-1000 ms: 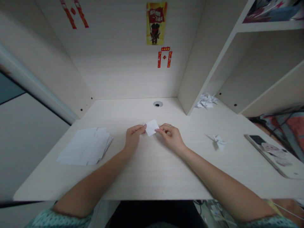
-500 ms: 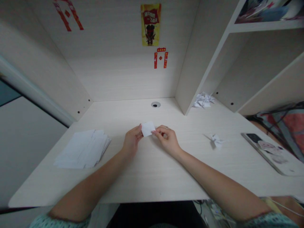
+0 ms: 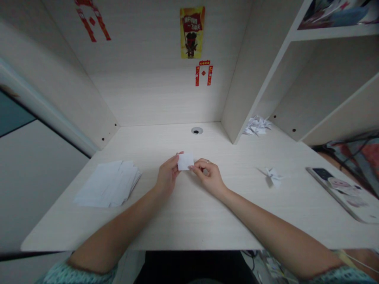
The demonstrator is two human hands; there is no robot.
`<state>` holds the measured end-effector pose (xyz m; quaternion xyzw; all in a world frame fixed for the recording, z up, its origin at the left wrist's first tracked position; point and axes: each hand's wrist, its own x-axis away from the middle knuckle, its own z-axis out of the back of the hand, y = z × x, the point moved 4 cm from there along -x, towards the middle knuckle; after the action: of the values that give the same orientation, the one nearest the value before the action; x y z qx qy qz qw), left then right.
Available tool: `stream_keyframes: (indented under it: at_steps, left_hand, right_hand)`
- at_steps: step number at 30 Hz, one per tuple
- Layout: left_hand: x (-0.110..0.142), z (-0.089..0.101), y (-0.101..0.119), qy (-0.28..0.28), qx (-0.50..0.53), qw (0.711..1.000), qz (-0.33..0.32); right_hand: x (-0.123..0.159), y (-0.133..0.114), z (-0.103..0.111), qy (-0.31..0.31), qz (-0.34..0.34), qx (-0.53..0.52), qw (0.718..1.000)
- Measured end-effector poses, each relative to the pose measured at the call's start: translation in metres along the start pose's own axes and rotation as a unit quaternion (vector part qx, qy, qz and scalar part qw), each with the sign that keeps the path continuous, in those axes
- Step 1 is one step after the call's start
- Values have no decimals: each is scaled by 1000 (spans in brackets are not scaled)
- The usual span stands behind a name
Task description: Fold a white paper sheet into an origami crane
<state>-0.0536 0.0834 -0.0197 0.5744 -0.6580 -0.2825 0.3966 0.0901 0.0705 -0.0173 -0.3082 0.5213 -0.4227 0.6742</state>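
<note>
A small white square of paper [image 3: 185, 161] is held up between both hands, a little above the desk. My left hand [image 3: 167, 173] grips its left edge, with the thumb in front and fingers behind. At the lower right corner, my right hand [image 3: 209, 173] pinches the paper between thumb and forefinger; a ring shows on one finger. Whether the square is one layer or folded, I cannot tell. To the left lies a stack of white paper sheets [image 3: 106, 183]. A folded white paper figure [image 3: 274, 176] sits right of my right hand.
A phone [image 3: 343, 193] lies at the right of the pale desk [image 3: 177, 221]. Behind the upright divider [image 3: 247, 79] is a heap of folded white paper pieces [image 3: 257, 125]. A cable hole [image 3: 197, 130] is near the back panel, which carries red and yellow stickers.
The view has shifted slightly, so the surroundings sit a little further right. The paper square has been turned a little and looks more upright; both hands still hold it.
</note>
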Motion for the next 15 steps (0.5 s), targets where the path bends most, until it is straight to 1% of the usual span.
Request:
stream_keyframes:
  at_steps: [4,8,11,15]
  left_hand:
    - [1,0,1,9,6,1000,4]
    - [3,-3,3,7,-11,1000,-13]
    - [5,-4,2,18,-20,999,-29]
    - [0,2,6,30,-22,999,-30]
  right_hand:
    - [2,-3,-3,-8,-2,2,1000]
    - [4,-7,-5,1,2,-8,1000]
    - [4,-7,-6,-2,-4,-21,1000]
    - [5,-4,-7,-8,-20,-28,999]
